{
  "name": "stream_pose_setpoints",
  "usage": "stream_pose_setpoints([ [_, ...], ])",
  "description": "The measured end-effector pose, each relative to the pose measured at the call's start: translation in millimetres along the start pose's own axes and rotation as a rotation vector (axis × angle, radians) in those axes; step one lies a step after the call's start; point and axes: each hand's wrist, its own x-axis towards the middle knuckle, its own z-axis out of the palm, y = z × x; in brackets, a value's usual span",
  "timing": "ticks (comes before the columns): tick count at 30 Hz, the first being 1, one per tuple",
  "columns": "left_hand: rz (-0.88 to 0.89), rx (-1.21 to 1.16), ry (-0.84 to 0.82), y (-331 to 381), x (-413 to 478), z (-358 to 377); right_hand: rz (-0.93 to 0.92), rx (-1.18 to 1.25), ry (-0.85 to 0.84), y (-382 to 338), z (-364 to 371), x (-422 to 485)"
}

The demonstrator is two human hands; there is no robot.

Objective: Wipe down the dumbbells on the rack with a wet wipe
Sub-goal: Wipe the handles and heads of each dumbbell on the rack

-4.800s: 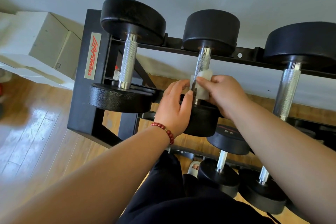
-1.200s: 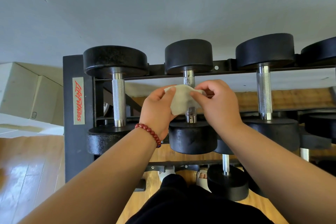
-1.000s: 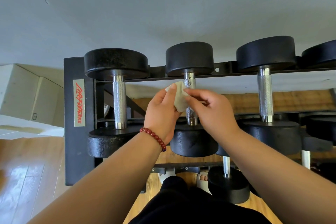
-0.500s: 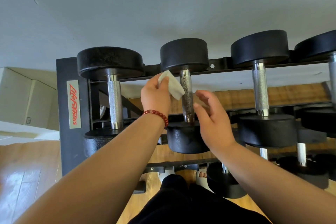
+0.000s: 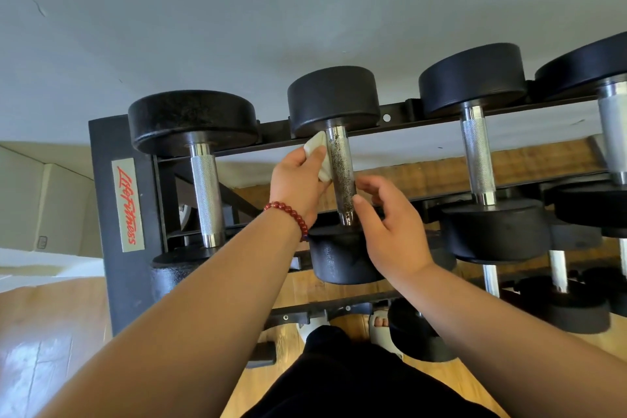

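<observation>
Black dumbbells with knurled steel handles lie across the top rails of a black rack (image 5: 127,248). The second dumbbell from the left (image 5: 334,100) has its handle (image 5: 341,176) between my hands. My left hand (image 5: 300,185), with a red bead bracelet at the wrist, pinches a folded white wet wipe (image 5: 319,154) against the left side of that handle near the far head. My right hand (image 5: 390,227) hovers by the lower part of the handle with its fingers loosely spread, holding nothing; its thumb tip is at the handle.
The leftmost dumbbell (image 5: 193,120) and further dumbbells (image 5: 473,78) flank the one between my hands. Lower shelves hold smaller dumbbells (image 5: 559,309). Pale cardboard boxes (image 5: 40,200) stand at the left on a wooden floor (image 5: 51,343). A white wall is behind the rack.
Both hands held the wipe around the handle earlier. My right hand let go and dropped lower, and my left hand carried the wipe up the handle's left side.
</observation>
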Motion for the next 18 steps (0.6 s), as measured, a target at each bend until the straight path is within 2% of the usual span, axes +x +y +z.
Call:
stream_pose_setpoints([
  [6, 0.138, 0.189, 0.009, -17.0, -4.7, -9.5, 0.006, -0.028, 0.004, -0.7, 1.2, -0.1],
  [11, 0.233, 0.342, 0.052, -1.9, 1.9, -1.7, 0.021, -0.034, 0.019, -0.1, 2.2, -1.2],
  [14, 0.294, 0.414, 0.009, -12.2, -10.5, -8.9, 0.012, -0.038, 0.030, 0.9, 1.4, -0.6],
  [18, 0.272, 0.358, -0.008, -13.9, -4.4, -8.0, 0.015, -0.059, 0.017, 3.5, 2.5, 0.1],
])
